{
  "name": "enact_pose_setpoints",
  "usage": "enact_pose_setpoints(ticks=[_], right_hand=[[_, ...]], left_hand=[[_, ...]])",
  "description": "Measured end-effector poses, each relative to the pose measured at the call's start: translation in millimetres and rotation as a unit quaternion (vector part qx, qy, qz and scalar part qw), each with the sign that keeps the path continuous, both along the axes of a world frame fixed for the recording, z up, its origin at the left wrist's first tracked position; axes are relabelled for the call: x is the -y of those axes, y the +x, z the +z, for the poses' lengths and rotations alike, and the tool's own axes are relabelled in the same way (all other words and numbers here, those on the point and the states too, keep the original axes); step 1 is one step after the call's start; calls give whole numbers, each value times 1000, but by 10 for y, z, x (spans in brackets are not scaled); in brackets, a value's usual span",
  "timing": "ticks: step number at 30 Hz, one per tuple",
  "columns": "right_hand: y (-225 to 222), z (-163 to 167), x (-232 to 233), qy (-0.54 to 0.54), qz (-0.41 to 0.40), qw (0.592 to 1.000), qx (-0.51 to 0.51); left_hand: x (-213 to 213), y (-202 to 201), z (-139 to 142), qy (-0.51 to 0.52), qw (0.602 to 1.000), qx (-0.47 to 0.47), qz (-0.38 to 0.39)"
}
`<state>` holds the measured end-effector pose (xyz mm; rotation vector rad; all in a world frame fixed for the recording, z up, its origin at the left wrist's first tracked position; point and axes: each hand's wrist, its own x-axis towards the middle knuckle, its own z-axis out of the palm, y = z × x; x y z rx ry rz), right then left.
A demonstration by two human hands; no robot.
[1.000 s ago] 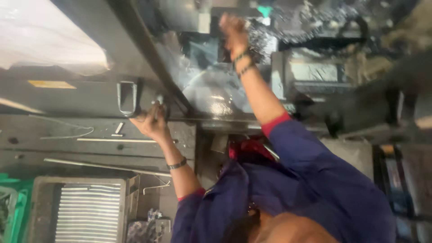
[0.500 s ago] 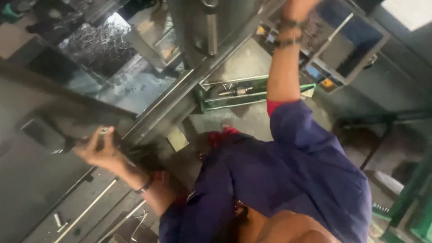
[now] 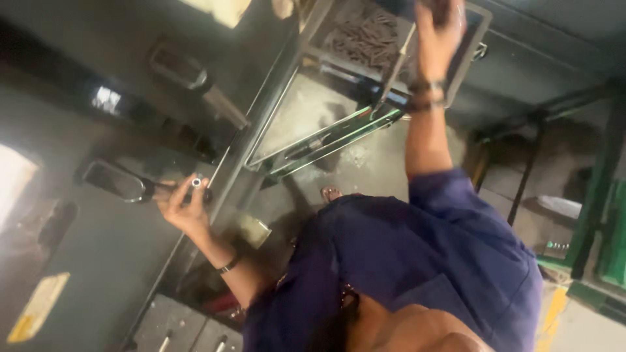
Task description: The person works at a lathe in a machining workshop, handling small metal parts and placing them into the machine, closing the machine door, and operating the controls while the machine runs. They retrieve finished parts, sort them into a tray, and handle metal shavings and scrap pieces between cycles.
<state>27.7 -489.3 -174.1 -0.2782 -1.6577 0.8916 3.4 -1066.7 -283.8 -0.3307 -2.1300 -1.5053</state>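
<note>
Dim indoor scene, blown-out glare at left edge, motion blur throughout, deep shadows, soft focus, tilted view
</note>
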Motion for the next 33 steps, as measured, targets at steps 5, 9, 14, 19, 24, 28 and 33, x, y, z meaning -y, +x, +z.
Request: enact_pose_setpoints(ticks=[5,9,14,19,24,28,33], right_hand=[[807,-815,-321,116,-88,931,335],[712,-1158,-380,195,-76,817,537],[338,-1491,-361,198,-47,787,582],[177,-1490,-184,102,29,816,569],[382,-929,-262,16,282,899,336],[685,-715,-17,26,630,710,312],[1347,-1032,989,260,685,573,367]], left_hand=[[-468,-281,-81,-12,999,-33,17],[-589,-263,-108,-7,999,-29,38],[-597,-235,-107,72,997,4,33],[-714,-199,134,4,998,-20,61],[-983,226,160,194,952,-170,167],[-1250,875,-160,430,894,14,127],[-1495,1572,-466,296,919,223,131]])
